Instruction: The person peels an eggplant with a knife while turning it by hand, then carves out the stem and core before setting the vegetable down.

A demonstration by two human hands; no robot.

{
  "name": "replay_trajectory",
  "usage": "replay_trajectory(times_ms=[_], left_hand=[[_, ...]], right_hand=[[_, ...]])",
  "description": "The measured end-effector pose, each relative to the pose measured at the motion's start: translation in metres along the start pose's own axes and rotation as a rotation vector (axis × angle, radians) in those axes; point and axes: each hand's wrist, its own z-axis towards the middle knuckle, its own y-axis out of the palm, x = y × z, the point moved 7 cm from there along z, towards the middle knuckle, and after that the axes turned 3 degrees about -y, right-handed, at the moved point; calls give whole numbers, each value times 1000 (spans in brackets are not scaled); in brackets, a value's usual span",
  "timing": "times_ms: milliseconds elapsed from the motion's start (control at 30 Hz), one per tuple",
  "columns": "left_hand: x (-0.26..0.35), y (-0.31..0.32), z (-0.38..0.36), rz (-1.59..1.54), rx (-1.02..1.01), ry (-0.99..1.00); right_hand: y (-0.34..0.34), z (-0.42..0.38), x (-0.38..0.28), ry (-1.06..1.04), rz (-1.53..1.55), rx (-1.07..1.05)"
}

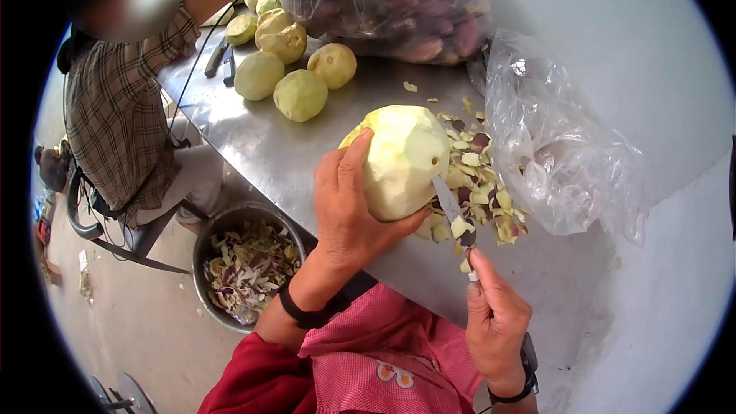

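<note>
My left hand (349, 203) is wrapped round the lower left side of a large, pale, peeled vegetable (404, 162) above the metal table. My right hand (494, 314) grips a small knife (448, 201) by its handle. The blade points up and left, its tip at the vegetable's lower right side, near a small dark spot. Bits of peel cling to the blade near the handle. Beneath and to the right lies a heap of pale and purple peelings (491, 195).
Several peeled vegetables (301, 96) and two knives (215, 60) lie at the upper left. A clear bag of purple vegetables (391, 8) stands behind, an empty-looking plastic bag (560, 138) at right. A bowl of peelings (249, 268) is below left; a seated person (123, 115) reaches over the table.
</note>
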Motion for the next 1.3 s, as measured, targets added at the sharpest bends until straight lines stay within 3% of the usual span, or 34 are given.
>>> replay_trajectory(times_ms=[100,200,267,367,500,833,933,1233,1300], left_hand=[[-2,2,0,48,-31,-57],[-1,1,3,40,-19,-72],[-2,1,2,42,-21,-75],[-4,2,0,28,-27,-68],[1,2,-4,13,31,6],[4,2,-3,45,18,25],[4,1,-3,44,18,31],[8,2,-2,58,23,65],[10,1,-3,67,21,77]], right_hand=[[7,-4,2,111,2,-73],[9,-8,12,267,157,-68],[14,-15,25,534,438,-141],[0,-7,27,612,506,-225],[-23,-3,13,467,344,-286],[-39,-8,8,537,443,-267],[-33,-3,6,470,415,-292],[-26,-4,5,547,460,-276],[-21,-6,2,686,514,-311]])
